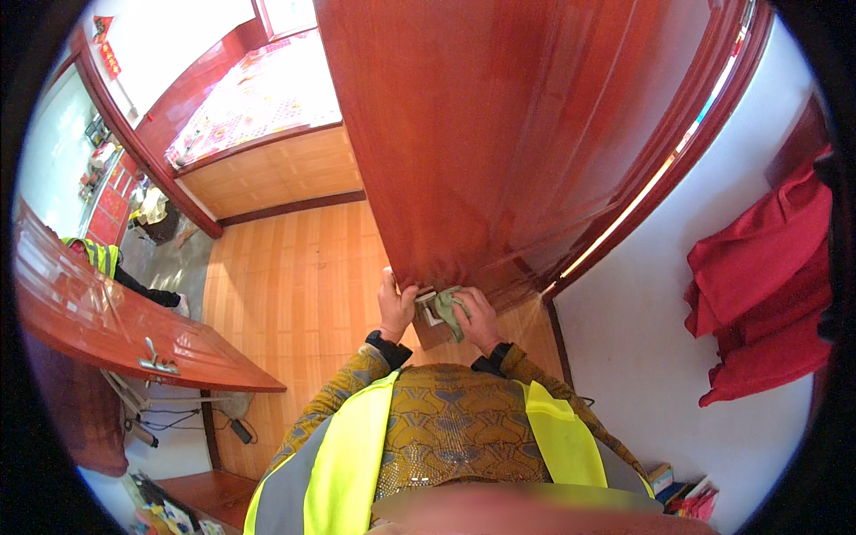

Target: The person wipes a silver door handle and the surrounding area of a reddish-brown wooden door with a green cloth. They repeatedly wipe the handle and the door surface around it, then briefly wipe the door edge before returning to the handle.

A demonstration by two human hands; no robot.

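A glossy red-brown wooden door stands right in front of me. My left hand grips its near edge, with the thumb on the face turned to me and the fingers at the edge. My right hand holds a crumpled green cloth against the door hardware. A pale metal door handle shows between the two hands, just left of the cloth. The cloth hides part of this handle, and some right-hand fingertips are covered by its folds.
At left, another red wooden door with a metal lever handle stands ajar. Beyond it, a person in a reflective vest bends down. A bed is at the back. Red fabric hangs at right. Cables and a black power strip lie lower left.
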